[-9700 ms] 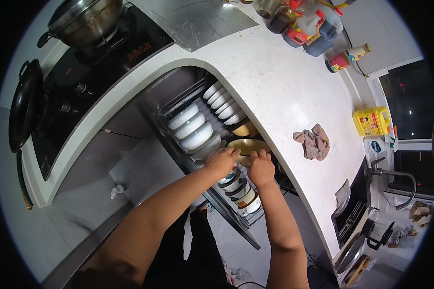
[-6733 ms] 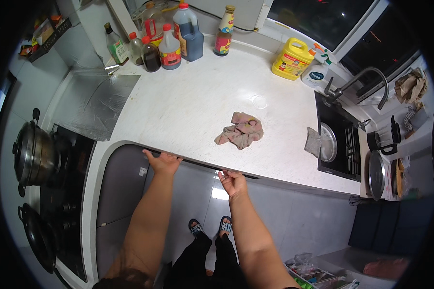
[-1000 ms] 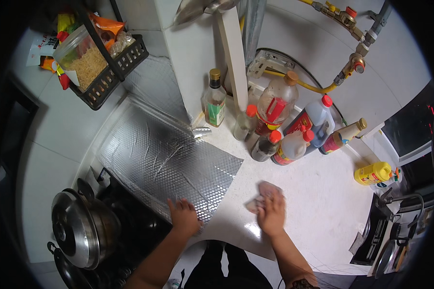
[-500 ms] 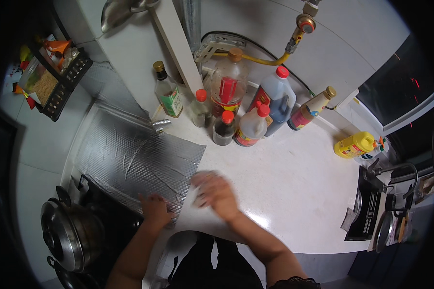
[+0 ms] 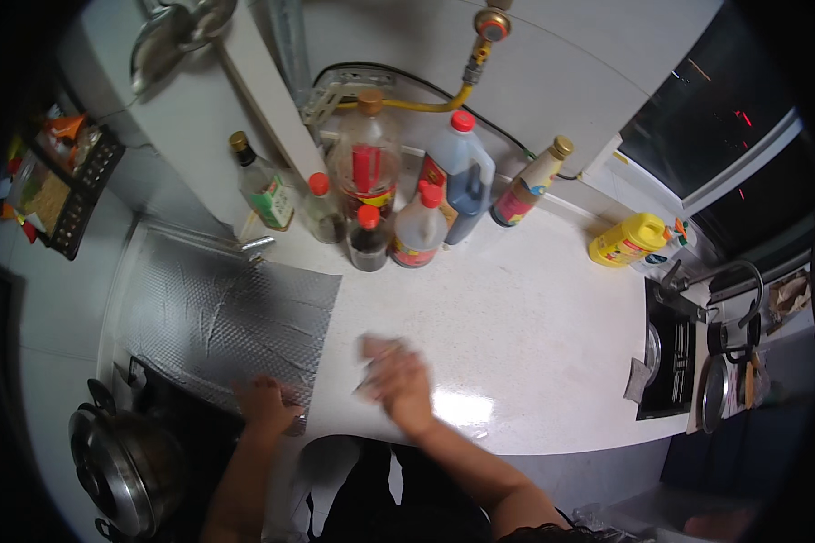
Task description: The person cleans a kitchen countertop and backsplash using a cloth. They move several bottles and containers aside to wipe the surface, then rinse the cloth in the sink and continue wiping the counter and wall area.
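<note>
Cloth [image 5: 371,347], bunched (blurred), under right hand [image 5: 400,380], left hand [image 5: 264,404] on dimpled foil [image 5: 226,317]

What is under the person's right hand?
Under the right hand, a blurred, pinkish-grey cloth shows at the edge, over the white countertop. The rest of the cloth is covered by the hand, and the countertop directly beneath cannot be seen.

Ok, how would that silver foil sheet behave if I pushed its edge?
The silver foil sheet looks thin, so it is probably light and floppy. The creases across it suggest it could buckle rather than slide flat. Its shiny surface, by the left hand, may be slippery.
</note>
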`<state>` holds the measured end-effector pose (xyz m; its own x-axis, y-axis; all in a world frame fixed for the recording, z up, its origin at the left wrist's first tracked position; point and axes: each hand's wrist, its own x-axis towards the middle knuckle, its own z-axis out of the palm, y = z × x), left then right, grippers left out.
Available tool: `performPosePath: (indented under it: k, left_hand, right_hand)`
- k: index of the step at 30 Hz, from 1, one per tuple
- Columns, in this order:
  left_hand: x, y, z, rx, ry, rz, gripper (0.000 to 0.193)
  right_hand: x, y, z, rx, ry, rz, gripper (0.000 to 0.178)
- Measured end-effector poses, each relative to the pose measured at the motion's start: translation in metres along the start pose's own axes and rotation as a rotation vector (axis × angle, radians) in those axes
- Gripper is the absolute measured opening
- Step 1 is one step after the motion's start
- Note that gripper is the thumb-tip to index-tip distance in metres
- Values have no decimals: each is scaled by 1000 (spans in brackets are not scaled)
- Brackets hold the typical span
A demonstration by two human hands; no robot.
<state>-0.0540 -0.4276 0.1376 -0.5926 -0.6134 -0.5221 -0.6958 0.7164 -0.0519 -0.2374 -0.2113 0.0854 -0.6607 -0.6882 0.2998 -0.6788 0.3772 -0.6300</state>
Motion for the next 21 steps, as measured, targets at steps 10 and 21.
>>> performPosePath:
  k: [10,21]
  left_hand:
    - [-8,7,23,-76,225,-157,60]
    - [7,203,12,9,255,245,77]
  right_hand:
    - [90,203,-117,-441,-18,23,37]
    - [-6,107,-89,233,-198,-209,35]
